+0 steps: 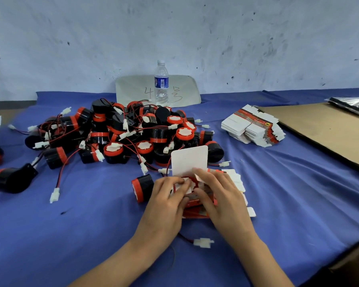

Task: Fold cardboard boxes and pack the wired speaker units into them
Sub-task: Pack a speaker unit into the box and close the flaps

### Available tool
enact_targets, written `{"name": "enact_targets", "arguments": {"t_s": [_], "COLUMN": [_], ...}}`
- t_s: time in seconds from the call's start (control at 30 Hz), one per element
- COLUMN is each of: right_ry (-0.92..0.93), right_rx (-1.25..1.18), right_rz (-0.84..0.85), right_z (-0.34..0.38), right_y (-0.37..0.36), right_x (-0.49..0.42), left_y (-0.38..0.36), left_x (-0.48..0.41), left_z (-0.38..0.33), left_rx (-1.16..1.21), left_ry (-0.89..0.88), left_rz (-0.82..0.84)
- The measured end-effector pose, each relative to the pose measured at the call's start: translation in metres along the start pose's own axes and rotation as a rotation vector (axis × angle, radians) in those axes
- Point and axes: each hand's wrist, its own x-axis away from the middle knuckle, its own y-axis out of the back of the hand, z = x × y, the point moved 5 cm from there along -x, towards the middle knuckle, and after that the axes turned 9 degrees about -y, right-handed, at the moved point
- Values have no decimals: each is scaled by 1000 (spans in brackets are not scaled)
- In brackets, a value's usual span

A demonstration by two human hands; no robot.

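Cardboard box (195, 212), red and white, is held on the blue cloth (91, 224) near the heap of wired speaker units (116, 133), its white flap (190, 160) upright. One speaker unit (187, 181) is seated in its mouth. Left hand (166, 195) and right hand (218, 193) are clamped on the box, close together.
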Motion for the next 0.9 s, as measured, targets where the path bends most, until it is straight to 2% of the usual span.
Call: {"name": "enact_targets", "arguments": {"t_s": [0.1, 0.23, 0.4, 0.57, 0.67, 0.73, 0.83, 0.9], "right_ry": [-47, -13, -263, -348, -393, -418, -539, -579], "right_rx": [-25, -53, -292, -455, -474, -606, -927, -938], "right_rz": [-5, -6, 27, 66, 67, 97, 202, 256], "right_z": [-3, -3, -13, -17, -21, -22, -28, -31], "right_y": [2, 0, -4, -1, -5, -9, -16, -20], "right_x": [-1, -3, -6, -7, -6, -6, -5, -5], "left_y": [-1, -2, -2, -6, -6, -6, -6, -5], "left_x": [1, 4, 3, 5, 3, 1, 0, 0], "left_z": [0, -1, -1, -9, -7, -5, -3, -4], "left_rx": [-19, -33, -3, -29, 49, 127, 199, 217], "left_ry": [-25, -38, -25, -84, -85, -68, -52, -63], "left_rz": [21, 82, 69, 121, 115, 113, 100, 92]}}
